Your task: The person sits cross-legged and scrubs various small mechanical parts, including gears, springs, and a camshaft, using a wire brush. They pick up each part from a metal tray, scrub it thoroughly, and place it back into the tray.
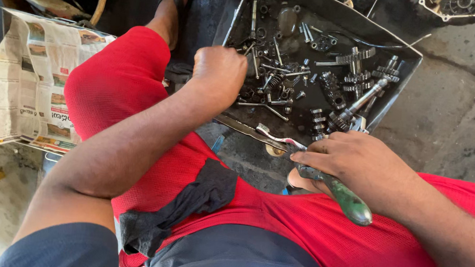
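A black metal tray (394,92) on the floor in front of me holds several oily bolts, springs, gears and a geared shaft (358,100). My left hand (218,72) reaches into the tray's near left part, fingers curled down among the small parts; what it grips is hidden. My right hand (354,162) rests at the tray's near edge and is closed on a green-handled toothbrush (345,197), whose bristled head (265,131) points left along the rim.
A dark rag (187,203) lies on my red shorts (309,224). An open newspaper (27,77) is spread on the concrete at left. My sandalled foot (171,4) is beside the tray. An engine casing (462,7) sits at the top right.
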